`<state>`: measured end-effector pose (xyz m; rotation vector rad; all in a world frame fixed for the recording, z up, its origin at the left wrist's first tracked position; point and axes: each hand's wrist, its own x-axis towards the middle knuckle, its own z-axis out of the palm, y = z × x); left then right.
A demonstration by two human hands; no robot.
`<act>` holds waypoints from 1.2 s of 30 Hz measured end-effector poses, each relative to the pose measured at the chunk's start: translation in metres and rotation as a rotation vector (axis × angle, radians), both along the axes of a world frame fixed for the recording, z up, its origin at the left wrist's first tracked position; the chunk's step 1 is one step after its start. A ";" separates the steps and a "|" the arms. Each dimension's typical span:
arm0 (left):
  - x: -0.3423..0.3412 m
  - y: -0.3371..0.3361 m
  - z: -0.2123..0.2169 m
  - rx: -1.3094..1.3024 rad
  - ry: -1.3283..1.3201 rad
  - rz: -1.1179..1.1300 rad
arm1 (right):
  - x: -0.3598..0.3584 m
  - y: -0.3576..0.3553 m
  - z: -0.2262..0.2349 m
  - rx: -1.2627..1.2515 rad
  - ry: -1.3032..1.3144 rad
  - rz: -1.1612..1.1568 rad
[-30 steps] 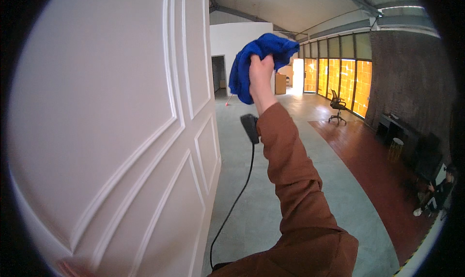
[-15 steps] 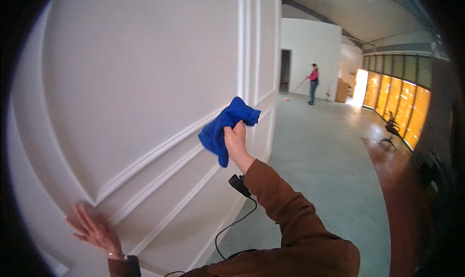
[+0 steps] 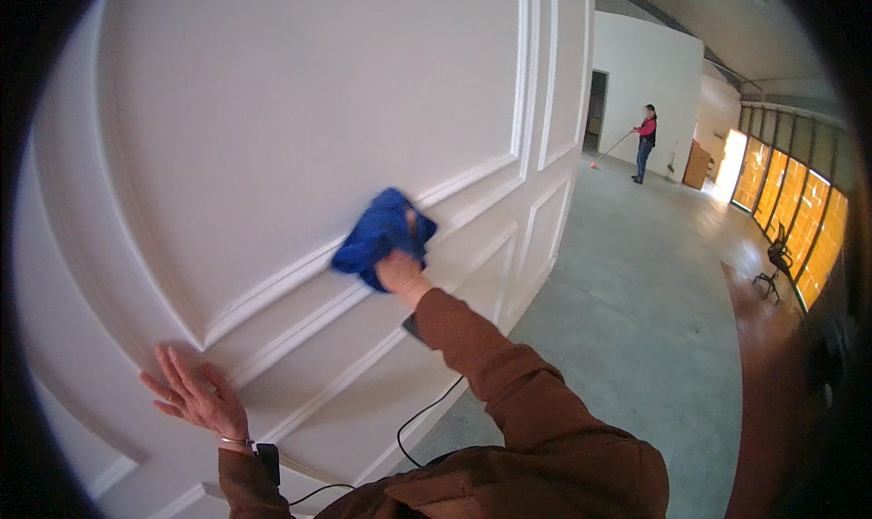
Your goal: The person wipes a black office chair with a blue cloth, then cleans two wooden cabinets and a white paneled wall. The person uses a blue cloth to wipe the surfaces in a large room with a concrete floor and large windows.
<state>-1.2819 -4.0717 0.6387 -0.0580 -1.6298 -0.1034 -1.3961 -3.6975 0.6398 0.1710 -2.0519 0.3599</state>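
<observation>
A white panelled wall [image 3: 309,110] with raised moulding fills the left and middle of the view. My right hand [image 3: 400,272] grips a blue cloth [image 3: 377,233], which lies against the moulding that runs along the panel's lower edge. The cloth is slightly blurred and covers some of the fingers. Lower left, my left hand [image 3: 200,394] rests with spread fingers at the wall, just below the panel's bottom corner, and holds nothing. Each wrist carries a dark device; a black cable [image 3: 420,428] hangs between my arms.
Beyond the wall's right end stretches a grey-green floor [image 3: 636,310]. Far off, a person [image 3: 646,142] in a red and dark top holds a long-handled mop or broom. A black office chair [image 3: 774,263] stands at the right, near yellow-covered windows [image 3: 799,215].
My right hand has carried the cloth leftward and slightly down along the moulding. The view has turned left, so the person and chair appear farther right. My left hand stays spread at the wall.
</observation>
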 end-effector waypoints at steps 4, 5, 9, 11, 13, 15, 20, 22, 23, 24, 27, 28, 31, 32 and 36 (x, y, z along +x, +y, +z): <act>0.001 -0.001 0.001 -0.010 -0.005 -0.022 | 0.005 0.066 0.028 -0.266 0.233 -0.025; 0.000 0.000 0.001 -0.023 0.000 -0.012 | 0.006 0.067 0.032 -0.390 0.325 -0.017; 0.002 0.005 0.003 -0.025 0.007 0.030 | 0.017 0.015 0.012 -0.289 0.366 0.106; 0.001 0.010 0.005 -0.019 0.015 0.039 | 0.023 -0.031 -0.021 -0.289 0.391 0.207; 0.001 0.014 0.007 -0.043 0.021 0.034 | 0.027 -0.044 -0.053 0.036 0.279 0.091; 0.001 0.016 0.009 -0.016 -0.003 0.031 | 0.018 -0.031 -0.071 -0.451 0.141 0.435; 0.002 0.014 0.010 0.001 -0.024 0.001 | -0.014 0.058 -0.056 -0.930 0.209 0.138; 0.003 0.012 0.009 -0.001 -0.024 -0.020 | -0.015 0.096 -0.042 -0.774 0.024 -0.082; 0.003 0.011 0.009 -0.015 -0.030 -0.005 | -0.014 0.105 -0.037 -0.803 0.134 -0.062; 0.002 0.011 0.009 -0.020 -0.028 -0.002 | -0.011 0.102 -0.038 -0.772 0.157 -0.116; 0.001 0.011 0.009 -0.043 -0.014 0.008 | 0.004 0.055 -0.059 -0.554 -0.025 -0.216; 0.000 0.011 0.009 -0.051 -0.015 0.004 | 0.009 0.026 -0.074 -0.543 0.119 -0.088; -0.002 0.012 0.010 -0.064 0.006 0.007 | 0.015 -0.026 -0.105 -0.499 0.324 0.184; -0.002 0.011 0.010 -0.071 0.011 -0.002 | 0.011 -0.023 -0.107 -0.704 0.303 0.354; -0.003 0.009 0.008 -0.048 -0.026 0.034 | -0.018 0.060 -0.081 -0.731 0.273 0.343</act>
